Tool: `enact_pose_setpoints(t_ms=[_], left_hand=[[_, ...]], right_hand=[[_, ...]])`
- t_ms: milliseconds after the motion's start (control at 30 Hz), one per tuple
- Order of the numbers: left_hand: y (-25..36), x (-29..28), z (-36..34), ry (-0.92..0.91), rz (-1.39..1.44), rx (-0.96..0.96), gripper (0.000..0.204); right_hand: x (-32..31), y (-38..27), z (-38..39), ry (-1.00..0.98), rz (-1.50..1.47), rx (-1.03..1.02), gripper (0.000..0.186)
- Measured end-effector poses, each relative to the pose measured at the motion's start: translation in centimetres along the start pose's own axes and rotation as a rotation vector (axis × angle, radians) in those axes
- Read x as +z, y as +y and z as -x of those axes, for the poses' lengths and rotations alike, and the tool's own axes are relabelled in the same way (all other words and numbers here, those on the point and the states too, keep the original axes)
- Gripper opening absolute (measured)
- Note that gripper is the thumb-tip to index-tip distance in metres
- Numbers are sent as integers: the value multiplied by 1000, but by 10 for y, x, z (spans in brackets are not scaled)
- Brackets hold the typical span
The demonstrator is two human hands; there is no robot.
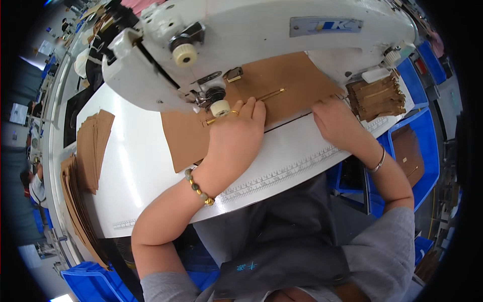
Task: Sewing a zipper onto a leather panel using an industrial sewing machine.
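A brown leather-like panel (pixel 302 75) lies under the head of a white sewing machine (pixel 236 30). A gold-toothed zipper (pixel 273 94) is set in a slot across it. My left hand (pixel 235 136) rests on the panel just beside the presser foot area, its fingers stretched out and lying over the zipper line. The needle point is hidden behind the machine's parts and a cream-coloured knob (pixel 220 108). At the panel's right near edge, my right hand (pixel 338 123) has its fingers curled and closed on the edge, with the fingertips partly hidden.
A bundle of brown zipper strips (pixel 376 95) sits right of the panel. Brown pieces (pixel 94 146) are stacked at the table's left, others hang over its edge. A ruler strip (pixel 282 176) runs along the front. Blue bins (pixel 425 146) stand at right and lower left.
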State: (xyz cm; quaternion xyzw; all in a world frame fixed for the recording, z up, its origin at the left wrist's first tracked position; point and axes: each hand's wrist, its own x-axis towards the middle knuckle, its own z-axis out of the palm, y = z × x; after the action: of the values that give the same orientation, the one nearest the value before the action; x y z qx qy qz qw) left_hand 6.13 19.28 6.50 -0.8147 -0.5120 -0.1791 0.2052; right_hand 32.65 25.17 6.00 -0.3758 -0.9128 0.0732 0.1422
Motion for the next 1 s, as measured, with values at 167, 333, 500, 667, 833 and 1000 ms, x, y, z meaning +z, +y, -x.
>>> enact_pose_setpoints(t_ms=[167, 333, 500, 667, 833, 1000], left_hand=[[-6, -4, -3, -154, 279, -243, 14], [-6, -5, -6, -99, 362, -296, 16], [-5, -7, 1, -97, 326, -269, 13], [-4, -7, 6, -59, 270, -179, 24], [-3, -11, -1, -96, 319, -206, 24], [0, -19, -2, -200, 334, -257, 29]], right_hand=[[-6, 24, -45, 87, 46, -56, 43], [-10, 48, -81, -60, 97, -197, 46], [9, 57, -94, -48, 1, -73, 39], [11, 54, -94, 130, -311, -191, 44], [-6, 42, -92, 62, -309, -177, 45], [-72, 0, -35, -370, 527, -106, 21]])
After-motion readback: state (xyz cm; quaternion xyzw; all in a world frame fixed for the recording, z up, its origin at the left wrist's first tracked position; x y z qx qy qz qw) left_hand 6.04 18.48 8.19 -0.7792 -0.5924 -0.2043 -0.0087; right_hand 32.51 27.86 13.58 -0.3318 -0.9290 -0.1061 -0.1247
